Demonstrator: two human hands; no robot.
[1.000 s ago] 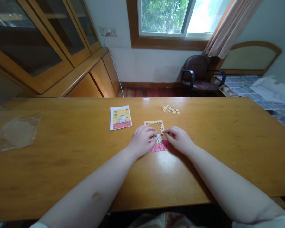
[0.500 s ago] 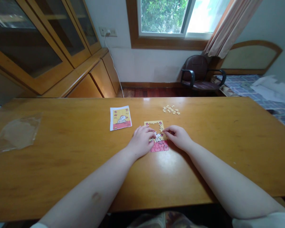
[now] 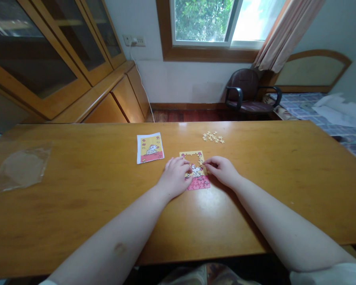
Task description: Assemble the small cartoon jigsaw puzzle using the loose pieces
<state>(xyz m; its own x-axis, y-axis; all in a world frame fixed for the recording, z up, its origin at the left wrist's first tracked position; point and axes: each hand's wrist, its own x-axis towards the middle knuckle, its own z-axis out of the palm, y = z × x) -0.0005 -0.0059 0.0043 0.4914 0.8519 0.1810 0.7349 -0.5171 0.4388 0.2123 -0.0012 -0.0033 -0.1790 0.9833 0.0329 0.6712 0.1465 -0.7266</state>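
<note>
A partly assembled jigsaw puzzle lies on the wooden table, with a yellow border, a pink lower part and a white cartoon animal. Its upper middle is a gap where the table shows through. Across the puzzle's left side rests my left hand, fingers loosely bent and thumb apart, covering part of it. My right hand is at the right edge, thumb and forefinger pinched together by the border; whatever is between the tips is too small to make out. Beyond the puzzle lies a loose pile of jigsaw pieces, pale side up.
A printed reference picture of the same animal lies left of the puzzle. A clear plastic bag is at the table's far left. Past the table stand a glass-door cabinet, an office chair and a bed.
Both hands stay almost still at the puzzle. The view has shifted very slightly; the left fingers have moved a little, and the pieces and picture lie as before.
</note>
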